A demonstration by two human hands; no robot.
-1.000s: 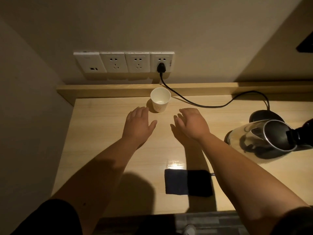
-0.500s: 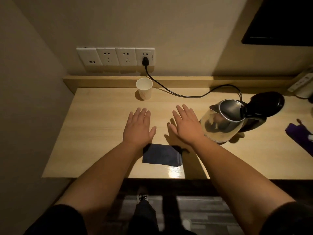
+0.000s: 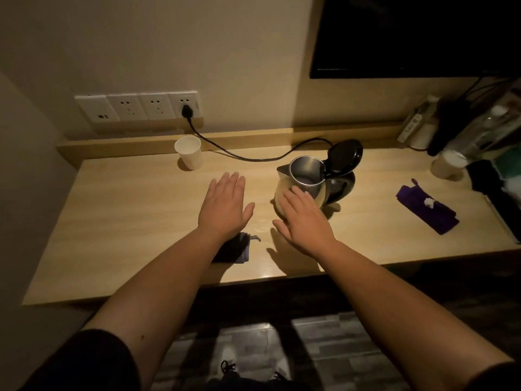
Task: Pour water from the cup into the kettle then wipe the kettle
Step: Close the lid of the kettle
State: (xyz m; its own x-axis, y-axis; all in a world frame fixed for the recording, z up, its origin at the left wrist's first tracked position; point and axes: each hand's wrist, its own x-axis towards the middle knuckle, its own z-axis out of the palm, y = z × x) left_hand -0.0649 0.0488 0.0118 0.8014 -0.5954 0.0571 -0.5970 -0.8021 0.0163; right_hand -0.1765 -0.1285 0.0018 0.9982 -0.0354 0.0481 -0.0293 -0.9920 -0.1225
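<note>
**Nothing poured yet: both hands flat and free above the desk**

Across the long pale wooden desk [image 3: 118, 221] we find everything laid out and, as far as we can judge, the task not begun. Largest of its things is the stainless steel electric kettle [image 3: 303, 179], standing upright right of centre with its black hinged lid [image 3: 345, 156] thrown back, so the mouth is ready to take water; whether any is inside we cannot tell. A black power cord [image 3: 242, 156] runs from the wall socket to it. Our right hand [image 3: 306, 221] hovers with fingers straight, holding nothing, its fingertips in front of the kettle's wall; contact is unclear. Our left hand [image 3: 225, 206] is likewise spread and free, well short of the cup. Half hidden beneath the left wrist lies a dark folded cloth [image 3: 235, 251], untouched. Smallest, the white paper cup [image 3: 189, 153] stands upright near the back ledge, under the sockets, well apart from the kettle. Pouring and wiping both remain.
</note>
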